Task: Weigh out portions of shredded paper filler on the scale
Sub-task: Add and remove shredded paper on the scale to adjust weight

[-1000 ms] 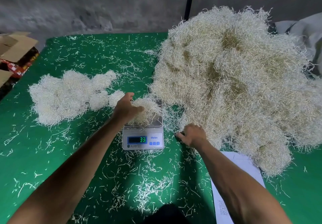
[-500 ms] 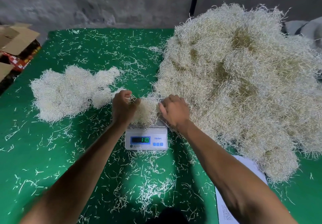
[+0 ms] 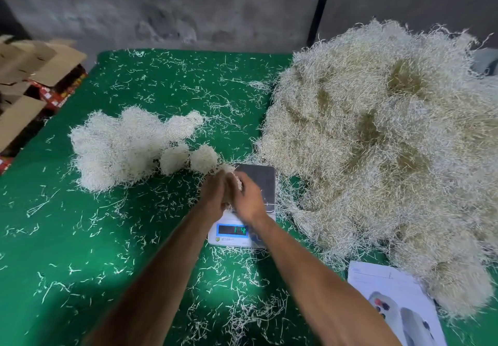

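Observation:
A small white digital scale [image 3: 258, 181] with a bare grey pan and a lit display stands in the middle of the green table [image 3: 80, 238]. Over the scale's left edge, my left hand [image 3: 214, 193] and my right hand [image 3: 246, 197] press a wad of shredded paper [image 3: 237, 181] between them; only a little of it shows. A big heap of shredded paper [image 3: 377, 143] fills the table's right side. Several rounded white portions [image 3: 129, 146] lie in a cluster to the left of the scale.
Loose shreds litter the green table. A printed white sheet [image 3: 390, 300] lies at the near right, partly under the heap. Open cardboard boxes [image 3: 29, 76] stand off the table's left edge. A grey wall and a black pole [image 3: 319, 8] stand behind.
Both hands have closed together around the wad and lifted it off the pan toward the left. The pan now shows bare, and the display reading has changed.

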A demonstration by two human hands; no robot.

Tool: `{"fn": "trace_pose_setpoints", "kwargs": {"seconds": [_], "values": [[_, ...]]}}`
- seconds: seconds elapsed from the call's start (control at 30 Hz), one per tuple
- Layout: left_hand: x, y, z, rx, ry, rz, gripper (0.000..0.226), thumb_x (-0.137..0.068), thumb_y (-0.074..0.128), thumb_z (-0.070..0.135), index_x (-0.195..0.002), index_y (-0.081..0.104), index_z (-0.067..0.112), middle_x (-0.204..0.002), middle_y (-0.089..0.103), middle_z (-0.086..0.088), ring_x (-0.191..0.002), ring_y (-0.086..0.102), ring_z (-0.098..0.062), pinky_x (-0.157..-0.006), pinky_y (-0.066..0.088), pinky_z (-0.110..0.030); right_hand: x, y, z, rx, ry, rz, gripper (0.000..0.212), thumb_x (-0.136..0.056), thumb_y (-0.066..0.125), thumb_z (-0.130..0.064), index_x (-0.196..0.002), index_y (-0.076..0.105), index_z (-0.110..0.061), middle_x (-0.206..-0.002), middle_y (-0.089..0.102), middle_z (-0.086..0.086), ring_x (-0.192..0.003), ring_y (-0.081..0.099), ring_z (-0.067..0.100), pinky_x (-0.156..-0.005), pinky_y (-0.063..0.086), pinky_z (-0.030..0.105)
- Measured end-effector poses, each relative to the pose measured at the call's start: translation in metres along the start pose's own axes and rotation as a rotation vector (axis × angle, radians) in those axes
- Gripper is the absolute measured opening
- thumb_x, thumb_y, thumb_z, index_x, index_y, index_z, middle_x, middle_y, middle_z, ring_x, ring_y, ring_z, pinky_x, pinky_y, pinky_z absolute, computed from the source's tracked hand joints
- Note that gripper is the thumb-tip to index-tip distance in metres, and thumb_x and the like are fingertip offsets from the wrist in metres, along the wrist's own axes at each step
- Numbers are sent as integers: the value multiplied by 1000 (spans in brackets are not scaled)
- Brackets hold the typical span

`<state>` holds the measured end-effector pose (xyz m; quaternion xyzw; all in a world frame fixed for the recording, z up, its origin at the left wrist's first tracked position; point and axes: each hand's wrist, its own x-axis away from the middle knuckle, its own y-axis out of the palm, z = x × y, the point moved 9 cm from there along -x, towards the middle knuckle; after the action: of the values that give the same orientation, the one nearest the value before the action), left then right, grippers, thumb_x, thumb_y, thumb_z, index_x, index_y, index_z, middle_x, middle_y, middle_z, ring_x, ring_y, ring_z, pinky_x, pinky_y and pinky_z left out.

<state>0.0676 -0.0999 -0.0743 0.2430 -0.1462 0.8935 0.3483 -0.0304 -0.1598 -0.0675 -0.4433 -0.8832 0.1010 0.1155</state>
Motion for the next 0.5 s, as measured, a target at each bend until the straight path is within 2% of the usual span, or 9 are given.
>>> {"fn": "trace_pose_setpoints", "kwargs": {"seconds": [0.1,0.13,0.2,0.27,0.3,0.37,0.43,0.47,0.5], "values": [[8,12,8,197,31,-260,54,-102,48,54,-72,69,15,-57,57,0,-43,51,-9,-44,43,-21,-1,-9,-18,-56,-48,81,39,-106,46,-46,-114,68,-15,-109,70,2,-100,65,17,-94,53,41],[10,12,8,205,2,-268,51,-99,51,58,-79,72,16,-58,60,2,-44,52,-7,-42,42,-20,-2,-12,-24,-38,-73,72,31,-106,49,-39,-111,68,-16,-108,69,0,-100,64,16,-94,53,39],[6,5,5,64,-30,-131,51,-97,54,60,-108,69,12,-76,64,1,-55,55,-7,-44,44,-23,-1,-19,-27,-36,-63,37,23,-106,51,-36,-108,66,-19,-102,66,-2,-86,61,14,-80,54,33],[7,0,7,-99,8,7,64,-93,57,61,-123,62,5,-87,64,-6,-67,62,-14,-49,48,-26,-3,-25,-25,-28,-21,7,24,-107,47,-38,-102,62,-20,-85,61,-2,-63,50,12,-55,46,28],[9,3,9,-114,31,17,68,-91,61,61,-123,61,1,-87,64,-9,-69,63,-16,-51,49,-28,-5,-29,-21,-29,8,-6,26,-108,45,-36,-101,63,-19,-78,60,-1,-55,43,12,-47,39,27],[16,18,14,-111,95,-69,63,-86,70,56,-110,62,-1,-71,59,-2,-53,52,-13,-44,39,-25,-12,-45,-12,-64,100,-5,32,-110,43,-25,-111,70,-8,-79,66,4,-43,40,12,-38,33,24],[27,35,24,-143,175,-174,55,-76,79,55,-101,57,11,-73,55,4,-52,50,-6,-47,40,-20,-19,-68,1,-107,232,34,31,-108,44,-14,-114,68,5,-104,73,4,-43,59,12,-45,50,23],[30,41,25,-176,194,-187,57,-72,81,57,-102,53,17,-80,53,6,-62,52,-5,-56,43,-20,-22,-79,5,-114,267,49,30,-108,45,-13,-101,68,4,-104,74,10,-46,63,13,-54,57,27],[32,45,25,-218,199,-164,56,-69,81,60,-99,53,22,-84,51,6,-69,52,-7,-64,48,-24,-25,-88,6,-105,268,63,35,-108,46,-16,-80,62,-2,-87,74,13,-40,54,10,-56,56,31]]}}
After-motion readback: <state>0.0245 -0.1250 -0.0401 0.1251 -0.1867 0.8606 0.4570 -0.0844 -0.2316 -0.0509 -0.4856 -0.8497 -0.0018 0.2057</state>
